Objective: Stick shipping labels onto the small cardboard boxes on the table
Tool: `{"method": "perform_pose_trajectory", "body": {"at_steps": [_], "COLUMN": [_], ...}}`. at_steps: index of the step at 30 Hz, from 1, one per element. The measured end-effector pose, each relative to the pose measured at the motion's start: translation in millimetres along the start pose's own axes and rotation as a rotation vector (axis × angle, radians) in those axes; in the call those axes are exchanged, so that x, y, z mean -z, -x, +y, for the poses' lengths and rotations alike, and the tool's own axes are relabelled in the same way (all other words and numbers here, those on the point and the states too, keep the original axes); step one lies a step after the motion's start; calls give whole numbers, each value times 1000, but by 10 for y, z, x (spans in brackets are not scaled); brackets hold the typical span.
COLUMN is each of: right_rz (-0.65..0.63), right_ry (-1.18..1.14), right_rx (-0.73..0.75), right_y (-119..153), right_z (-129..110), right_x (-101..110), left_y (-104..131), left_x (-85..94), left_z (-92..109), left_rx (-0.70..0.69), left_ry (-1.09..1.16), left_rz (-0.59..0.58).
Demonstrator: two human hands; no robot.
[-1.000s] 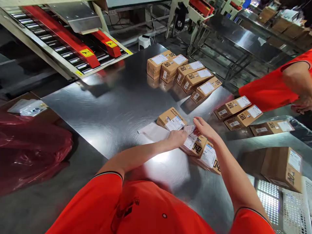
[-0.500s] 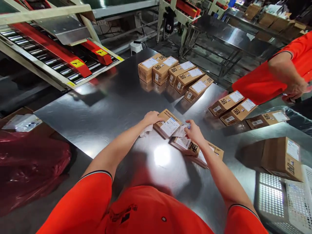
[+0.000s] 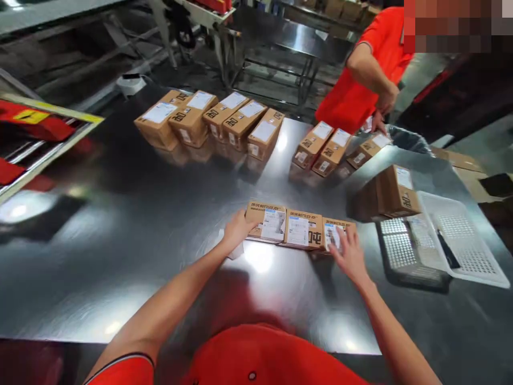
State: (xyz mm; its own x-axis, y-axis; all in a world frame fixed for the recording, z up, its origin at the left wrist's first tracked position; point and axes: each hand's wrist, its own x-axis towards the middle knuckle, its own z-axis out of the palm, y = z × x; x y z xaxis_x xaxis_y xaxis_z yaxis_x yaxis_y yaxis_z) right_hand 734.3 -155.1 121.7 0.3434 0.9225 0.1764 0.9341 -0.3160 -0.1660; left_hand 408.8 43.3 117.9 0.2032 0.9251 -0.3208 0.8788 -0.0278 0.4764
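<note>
Three brown cardboard boxes lie end to end in a row before me, each with a white label on its upper side. My left hand (image 3: pixel 239 231) grips the left end of the left box (image 3: pixel 256 213), its fingers partly hidden. White paper (image 3: pixel 235 252) sticks out beneath that hand. The middle box (image 3: pixel 315 223) touches its neighbours and neither hand is on it. My right hand (image 3: pixel 349 252) lies with fingers spread over the label of the right box (image 3: pixel 334 221).
Several labelled cardboard boxes (image 3: pixel 262 131) stand along the far side of the metal table (image 3: pixel 160 214). At right are a larger box (image 3: pixel 398 195) and a white perforated basket (image 3: pixel 465 235) holding a dark object. A co-worker in red (image 3: pixel 344 101) stands beyond. A roller conveyor (image 3: pixel 36 144) is at left.
The left box has turned straight and now lines up with the other two. My right hand has left the white paper, moved right and spread on the right box. The view has swung right.
</note>
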Motion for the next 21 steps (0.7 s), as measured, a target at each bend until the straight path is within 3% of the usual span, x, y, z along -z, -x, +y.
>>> {"method": "perform_pose_trajectory", "body": {"at_steps": [2,4,8,11,17,21], "right_rz": [-95,-110,-101,-89,-48,-74], "right_ry": [202,307,275,214,207,152], "right_rx": [49,56,34,18,22,11], "right_y": [206,121,-527,-898,-1087,-1141], "right_z": [196,362,819,1124,1314,1421], "right_x": [-192,-330,-297,-227,-329,-233], "left_y": [-51,-137,-379,-565,-830,-847], "left_x": [-108,-206,-368,-455,-490,-397], "left_z": [239,520,1078,1359,1573,1545], "left_rx": [-20,-46,-85,-108,-139,-174], "left_ry": [-7,-14,-10,-10,-62,56], "left_rz": [-3,-11,-22,-21,-5,-71]}}
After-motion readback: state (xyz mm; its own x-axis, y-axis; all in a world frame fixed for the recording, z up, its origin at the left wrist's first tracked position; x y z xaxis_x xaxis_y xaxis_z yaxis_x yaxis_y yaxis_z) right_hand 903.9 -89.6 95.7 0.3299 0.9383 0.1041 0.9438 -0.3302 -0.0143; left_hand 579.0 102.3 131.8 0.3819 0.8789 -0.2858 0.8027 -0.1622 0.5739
